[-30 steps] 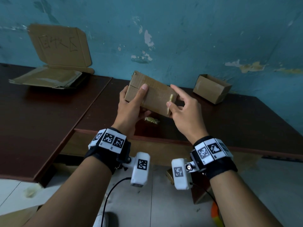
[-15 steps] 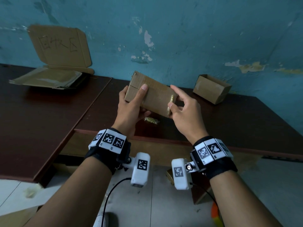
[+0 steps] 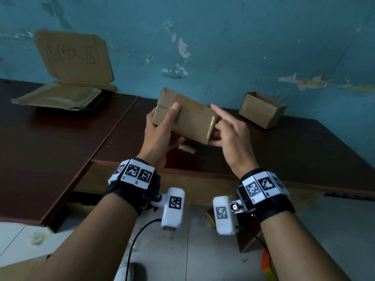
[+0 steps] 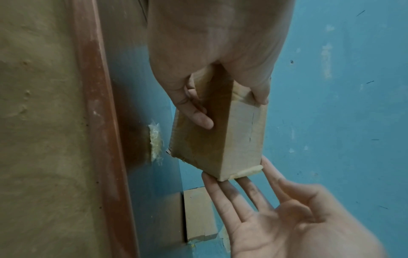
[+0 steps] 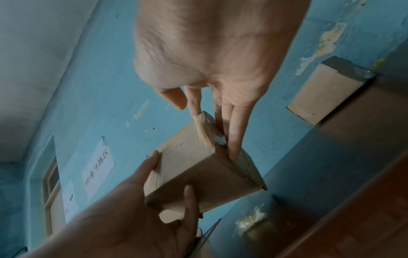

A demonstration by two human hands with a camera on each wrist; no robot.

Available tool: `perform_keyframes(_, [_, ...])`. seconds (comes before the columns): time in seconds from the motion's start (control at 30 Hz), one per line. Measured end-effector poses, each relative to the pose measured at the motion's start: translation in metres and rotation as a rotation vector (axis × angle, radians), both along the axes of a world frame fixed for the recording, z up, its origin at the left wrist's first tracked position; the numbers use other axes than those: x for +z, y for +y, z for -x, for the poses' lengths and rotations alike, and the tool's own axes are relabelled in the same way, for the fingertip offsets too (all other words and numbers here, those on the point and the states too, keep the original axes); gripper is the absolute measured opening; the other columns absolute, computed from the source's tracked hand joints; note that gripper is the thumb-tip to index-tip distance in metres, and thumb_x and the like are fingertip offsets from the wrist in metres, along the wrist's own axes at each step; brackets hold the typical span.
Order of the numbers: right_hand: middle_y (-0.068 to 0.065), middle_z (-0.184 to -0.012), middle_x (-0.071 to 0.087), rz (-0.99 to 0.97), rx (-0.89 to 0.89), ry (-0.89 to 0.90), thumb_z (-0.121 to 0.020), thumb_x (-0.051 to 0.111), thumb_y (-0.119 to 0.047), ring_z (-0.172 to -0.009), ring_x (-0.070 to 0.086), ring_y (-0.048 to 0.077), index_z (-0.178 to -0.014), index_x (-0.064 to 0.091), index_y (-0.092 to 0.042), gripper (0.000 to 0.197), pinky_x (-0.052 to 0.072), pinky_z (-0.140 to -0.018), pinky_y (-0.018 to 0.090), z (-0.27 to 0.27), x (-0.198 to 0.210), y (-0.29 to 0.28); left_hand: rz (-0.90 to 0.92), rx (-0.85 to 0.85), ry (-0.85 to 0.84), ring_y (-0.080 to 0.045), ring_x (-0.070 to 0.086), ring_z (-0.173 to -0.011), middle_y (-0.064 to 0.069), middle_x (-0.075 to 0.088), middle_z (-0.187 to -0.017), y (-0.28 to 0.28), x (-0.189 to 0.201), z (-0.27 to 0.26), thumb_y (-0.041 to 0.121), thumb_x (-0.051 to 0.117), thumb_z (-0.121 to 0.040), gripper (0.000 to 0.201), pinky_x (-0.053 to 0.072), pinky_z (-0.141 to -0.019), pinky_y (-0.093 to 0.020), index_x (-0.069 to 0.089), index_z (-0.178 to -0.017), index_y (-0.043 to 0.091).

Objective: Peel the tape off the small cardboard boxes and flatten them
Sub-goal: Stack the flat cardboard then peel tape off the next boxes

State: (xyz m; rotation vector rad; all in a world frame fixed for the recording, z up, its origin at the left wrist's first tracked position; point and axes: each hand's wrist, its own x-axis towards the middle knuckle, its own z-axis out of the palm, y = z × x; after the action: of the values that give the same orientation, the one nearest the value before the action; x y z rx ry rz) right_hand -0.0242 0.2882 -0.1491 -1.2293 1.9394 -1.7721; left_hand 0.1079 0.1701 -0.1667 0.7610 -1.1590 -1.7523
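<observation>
1. Head view. Held above the dark wooden table (image 3: 304, 151), between both hands: one closed small cardboard box (image 3: 188, 118), with a strip of tape (image 3: 212, 126) on its right end, so peeling on this one looks unfinished. Left hand (image 3: 162, 134) wrapped round the box's left end, thumb on top. Right hand (image 3: 231, 136) at the taped end, index finger straight, remaining fingers tucked at the end face (pinching the tape or merely touching it, cannot tell here). One crumpled tape wad (image 3: 187, 149) on the table below, likely a strip already removed. One open-topped box (image 3: 261, 110) near the wall, not yet flattened. At far left, flattened cardboard (image 3: 58, 97) under a propped cardboard sign (image 3: 75, 57) with handwriting (sheet count unclear). Judged from this: roughly midway at best, two boxes left to collapse.

2. Left wrist view. Left hand (image 4: 212, 55) gripping the held box (image 4: 220, 137), fingers on one face, thumb on the opposite. Right hand (image 4: 276, 209) with straight, relaxed fingers, tips touching the taped corner (image 4: 247, 172). One tape wad (image 4: 155, 143); one further box (image 4: 198, 214) behind.

3. Right wrist view. Right hand's fingers (image 5: 234, 132) laid straight along the end face beside the lifted tape edge (image 5: 202, 131), nothing pinched. Left hand (image 5: 141, 200) clasping the far end. Counted: two boxes, one wad (image 5: 249, 221).
</observation>
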Motion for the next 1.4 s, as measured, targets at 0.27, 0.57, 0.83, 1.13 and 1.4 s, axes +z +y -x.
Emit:
perform_keyframes(0.27, [-0.006,-0.126,0.070,-0.023,-0.038,0.088,-0.089,0.067,-0.045,-0.102,0.076,0.017,-0.143,0.071,-0.028,0.057,0.066,-0.093,0.052,-0.005,0.000,-0.006,-0.064,-0.001,0.109,-0.028,0.073,-0.116,-0.010,0.060,-0.140,0.000,0.002,0.005,0.046,0.080,-0.095,0.075,0.067,-0.081,-0.043,0.028,-0.147,0.032])
perform_keyframes(0.57, [0.007,-0.127,0.048,0.030,-0.045,0.269,-0.094,0.086,-0.043,-0.121,0.051,0.008,-0.115,0.056,-0.023,0.042,0.043,-0.103,0.017,-0.013,-0.004,-0.009,0.119,-0.258,0.209,-0.035,0.073,-0.112,-0.020,0.067,-0.141,0.008,0.002,0.010,0.034,0.058,-0.101,0.060,0.060,-0.079,-0.045,0.045,-0.158,0.023])
perform_keyframes(0.83, [-0.003,-0.145,0.048,0.023,-0.076,0.104,-0.080,0.069,-0.085,-0.139,0.052,0.017,-0.154,0.044,-0.037,0.092,0.052,-0.116,0.046,0.001,0.001,-0.008,0.208,-0.255,0.063,-0.008,0.075,-0.114,0.003,0.076,-0.133,0.009,0.004,0.011,0.055,0.041,-0.113,0.052,0.060,-0.081,-0.023,0.057,-0.153,0.027])
perform_keyframes(1.13, [-0.009,-0.158,0.037,-0.013,0.039,0.055,-0.088,0.050,-0.094,-0.144,0.048,0.001,-0.169,0.032,-0.049,0.095,0.047,-0.116,0.026,-0.004,-0.005,-0.018,0.234,-0.285,0.101,-0.017,0.059,-0.144,-0.004,0.061,-0.156,0.016,-0.001,0.020,0.075,0.036,-0.106,0.075,0.048,-0.118,-0.044,0.044,-0.161,0.025])
perform_keyframes(1.4, [0.001,-0.167,0.042,0.002,0.064,-0.046,-0.076,0.048,-0.105,-0.156,0.043,0.020,-0.168,0.026,-0.050,0.109,0.047,-0.122,0.058,-0.004,-0.009,-0.022,0.245,-0.295,0.053,-0.016,0.050,-0.149,0.003,0.044,-0.166,0.015,-0.005,0.021,0.070,0.057,-0.086,0.070,0.045,-0.122,-0.047,0.038,-0.154,0.061])
